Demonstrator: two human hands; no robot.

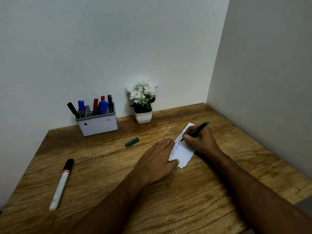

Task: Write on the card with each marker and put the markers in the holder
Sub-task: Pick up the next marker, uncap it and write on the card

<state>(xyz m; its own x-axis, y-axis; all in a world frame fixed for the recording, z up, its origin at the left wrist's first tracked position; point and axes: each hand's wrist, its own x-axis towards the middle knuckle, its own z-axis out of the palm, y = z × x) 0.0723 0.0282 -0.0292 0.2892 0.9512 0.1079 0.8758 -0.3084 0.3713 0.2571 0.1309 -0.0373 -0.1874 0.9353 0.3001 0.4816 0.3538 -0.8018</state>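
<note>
Both forearms enter from the bottom edge and reach forward over the wooden table (194,200). Left hand (156,160) lies flat, palm down, fingers straight and together, thumb pressing the near corner of the white card (183,152); fingertips rest at the card's left edge. Right hand (200,141) sits on the card's right side, fingers curled round a green marker (196,130), held in a writing grip with the tip down on the card and the green tail end tilted up and to the right. The card lies at a slant, long axis running near-left to far-right, with lines of handwriting along its left side, some blue. To the near left, well apart from the hands, a white-barrelled marker with a black cap (61,183) lies on the table, close to the left edge. A green cap (132,142) lies loose between the left hand and the holder. Bare wood extends between cap, card and holder. At the far left, against the wall, the grey holder (98,124) stands with black, blue, red and green markers upright or leaning in its compartments. To its right, also at the wall, a small white pot of white flowers (143,105). The right wall closes in just beyond the table's right edge.
</note>
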